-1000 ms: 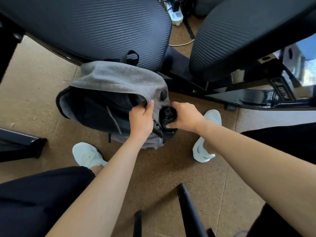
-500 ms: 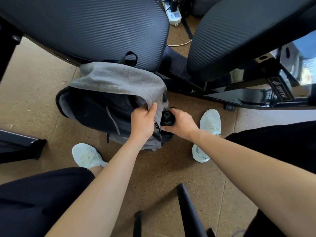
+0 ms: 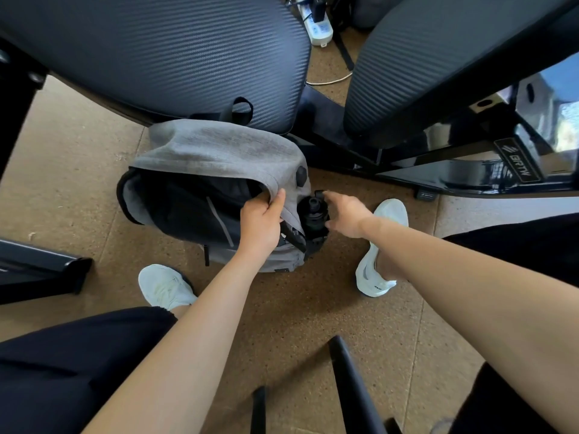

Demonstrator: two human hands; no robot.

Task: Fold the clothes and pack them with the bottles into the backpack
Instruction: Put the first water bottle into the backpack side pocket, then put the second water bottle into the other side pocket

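A grey backpack (image 3: pixel 219 145) lies open on the cork floor below a chair seat. Dark folded clothes (image 3: pixel 188 205) fill its main compartment. My left hand (image 3: pixel 260 227) grips the rim of the opening at the right side, thumb on the outside of the fabric. A black bottle (image 3: pixel 311 213) stands in the backpack's right side pocket, only its cap and shoulder showing. My right hand (image 3: pixel 347 214) holds the bottle's top from the right, one finger at the cap's flap and the thumb lower on its side.
Two black mesh chairs (image 3: pixel 156 51) (image 3: pixel 438 57) overhang the backpack. A black desk foot (image 3: pixel 438 180) runs to the right and a power strip (image 3: pixel 319 26) lies behind. My white shoes (image 3: pixel 166 286) (image 3: pixel 379 245) flank the bag. Chair-base spokes (image 3: pixel 354 386) sit close in front.
My right hand has drawn back to the right, uncovering the bottle's cap, and the bottle sits lower in the side pocket. My left hand keeps its grip on the rim.
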